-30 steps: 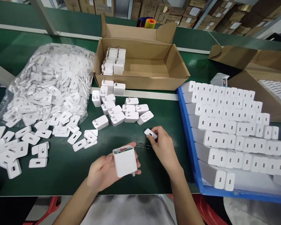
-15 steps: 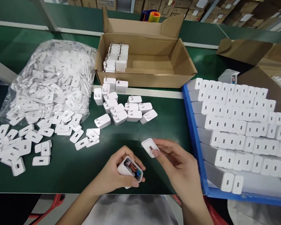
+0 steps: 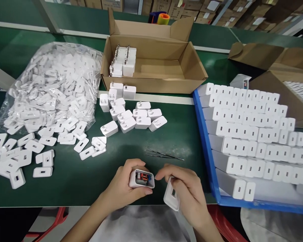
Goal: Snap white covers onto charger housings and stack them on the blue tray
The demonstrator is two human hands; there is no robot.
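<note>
My left hand (image 3: 126,186) is wrapped round a white charger housing (image 3: 135,180). Its uncovered end faces up and shows a circuit board with red and blue parts inside. In my right hand (image 3: 185,186) a white end cap with a slot (image 3: 171,198) is held between thumb and curled fingers, tilted downward. The right index finger points at the housing's rim, very close to it; whether it touches I cannot tell. Beyond both hands, a pair of metal tweezers (image 3: 166,156) lies on the green table (image 3: 91,181).
At the left, a clear bag (image 3: 55,84) spills loose white caps (image 3: 22,156). Several plug-ended chargers (image 3: 141,122) stand mid-table before an open cardboard box (image 3: 161,85). A blue tray (image 3: 204,148) of capped chargers (image 3: 238,129) fills the right side, beside another carton (image 3: 262,55).
My right hand has lowered and turned the cap down, its index finger now stretched to the housing. The housing has turned more level. The tweezers, hidden before, now show.
</note>
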